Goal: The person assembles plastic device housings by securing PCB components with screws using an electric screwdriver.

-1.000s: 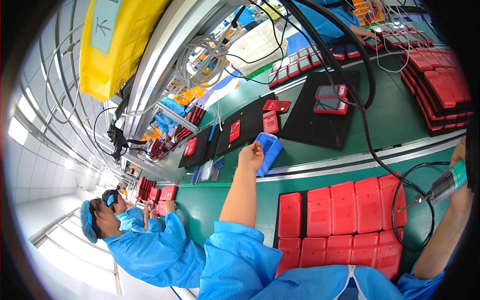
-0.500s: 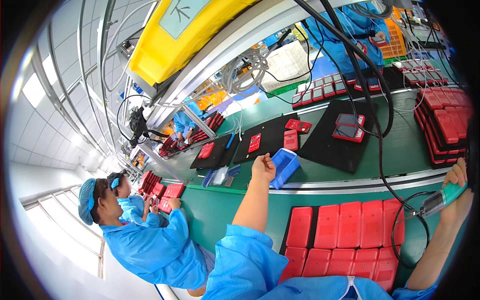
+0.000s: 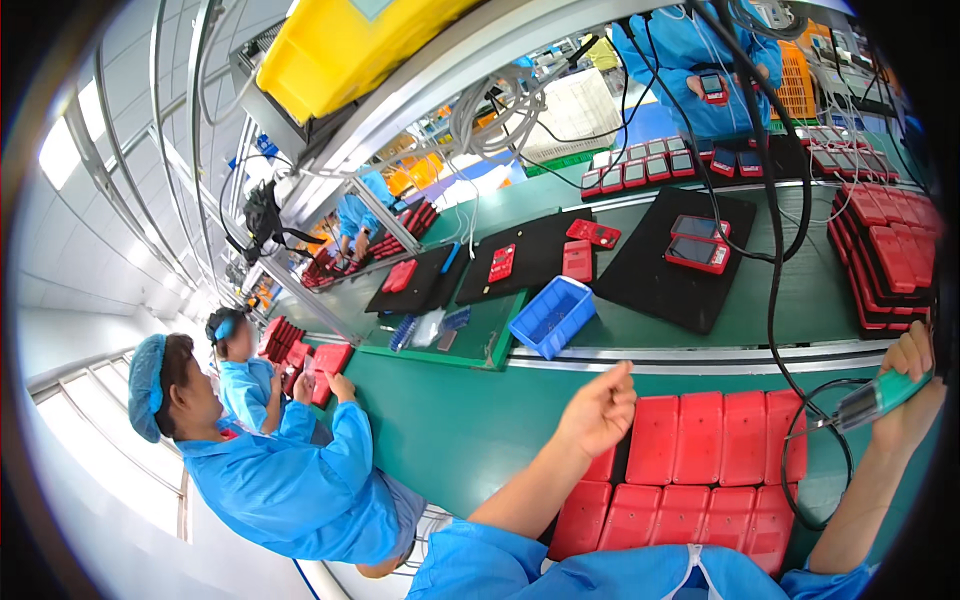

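Remotely, I see the green bench (image 3: 450, 430) crossing the frame. The red cases (image 3: 705, 440) lie on it in two rows, lower right. Near the centre stands the blue bin (image 3: 573, 328). At the right edge, the right hand (image 3: 912, 356) grips the driver (image 3: 868, 404). The left hand (image 3: 600, 408), beside the upper left cases, has pinched fingertips; I cannot tell if they hold something small.

Red covers (image 3: 698, 440), near edge of green surface (image 3: 440, 425): ten; screened devices (image 3: 697, 254), right edge of black mat (image 3: 665, 292): two; blue bin (image 3: 572, 333): one
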Tool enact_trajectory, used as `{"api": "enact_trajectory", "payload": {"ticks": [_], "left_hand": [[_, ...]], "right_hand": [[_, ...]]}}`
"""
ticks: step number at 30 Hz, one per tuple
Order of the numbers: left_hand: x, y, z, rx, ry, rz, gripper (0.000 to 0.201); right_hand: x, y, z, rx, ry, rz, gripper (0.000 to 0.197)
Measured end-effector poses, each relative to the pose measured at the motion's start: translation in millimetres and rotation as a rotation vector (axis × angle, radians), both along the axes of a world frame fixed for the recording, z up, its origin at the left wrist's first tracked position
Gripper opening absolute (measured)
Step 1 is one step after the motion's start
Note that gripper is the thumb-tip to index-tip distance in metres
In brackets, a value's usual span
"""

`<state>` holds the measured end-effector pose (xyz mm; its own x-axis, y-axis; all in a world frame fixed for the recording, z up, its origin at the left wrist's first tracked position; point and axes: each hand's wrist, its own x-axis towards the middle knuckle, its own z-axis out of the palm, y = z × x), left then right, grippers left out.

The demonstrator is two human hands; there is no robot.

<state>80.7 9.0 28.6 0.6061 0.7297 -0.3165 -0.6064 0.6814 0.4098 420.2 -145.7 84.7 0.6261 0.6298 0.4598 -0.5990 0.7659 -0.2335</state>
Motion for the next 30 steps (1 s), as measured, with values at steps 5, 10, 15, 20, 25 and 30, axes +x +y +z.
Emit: {"api": "enact_trajectory", "payload": {"ticks": [5, 10, 15, 20, 25, 30], "left_hand": [[13, -37, -9, -0.073, -0.11, -0.182, 0.007], [11, -40, -18, -0.023, -0.154, -0.26, 0.016], [-5, -38, -20, 0.162, -0.105, -0.315, 0.019], [1, -46, -12, 0.13, -0.118, -0.32, 0.025], [-2, -49, -24, 0.104, 0.021, -0.336, 0.021], [8, -50, -18, 0.103, 0.044, -0.38, 0.017]], "right_hand": [[-62, 7, 15, -0.185, -0.052, -0.091, 0.02], [-81, 13, 21, -0.295, -0.074, -0.103, 0.019], [-82, 18, 20, -0.231, -0.086, 0.017, 0.02], [-85, 13, 25, -0.188, -0.142, 0.016, 0.022], [-128, 32, 38, -0.161, -0.149, 0.044, 0.017], [-146, 38, 24, -0.16, -0.276, -0.053, 0.013]]}}
